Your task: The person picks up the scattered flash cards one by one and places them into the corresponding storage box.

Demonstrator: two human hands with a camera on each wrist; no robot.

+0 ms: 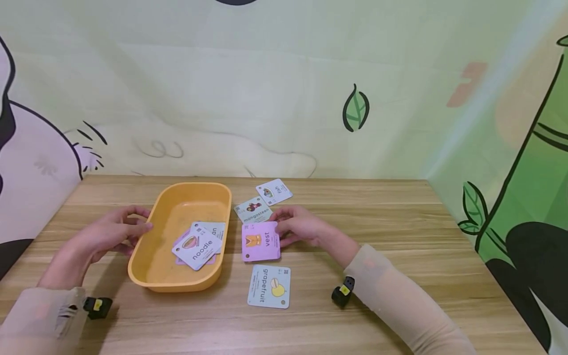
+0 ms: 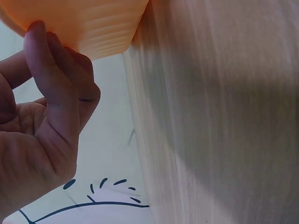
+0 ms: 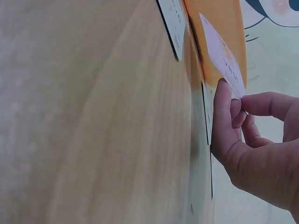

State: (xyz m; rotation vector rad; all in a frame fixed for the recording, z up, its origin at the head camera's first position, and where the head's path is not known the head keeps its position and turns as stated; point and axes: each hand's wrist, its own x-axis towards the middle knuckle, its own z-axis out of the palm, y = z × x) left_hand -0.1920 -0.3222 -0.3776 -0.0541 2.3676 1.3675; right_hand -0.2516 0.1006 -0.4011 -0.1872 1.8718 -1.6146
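Note:
In the head view my right hand (image 1: 298,228) pinches the edge of a purple "vest" flash card (image 1: 253,252). The right wrist view has this card tilted and raised off the table between thumb and fingers. My left hand (image 1: 116,229) grips the left rim of an orange plastic tub (image 1: 146,261), thumb at the rim and fingers against the outer wall. Inside the tub lie several cards, a "noodle" card (image 1: 197,246) on top, partly covering a pale-blue card and a purple one. A light-blue "grapefruit" card (image 1: 257,288) lies on the table, nearer than the vest card.
Behind the vest card lie a "mangosteen" card (image 1: 251,213) and a "fish" card (image 1: 279,191), their corners close together. All stands on a wood-grain table (image 1: 381,207). A printed cloth backdrop (image 1: 284,98) rises at the table's far edge. A small black device (image 1: 342,293) is on the right sleeve.

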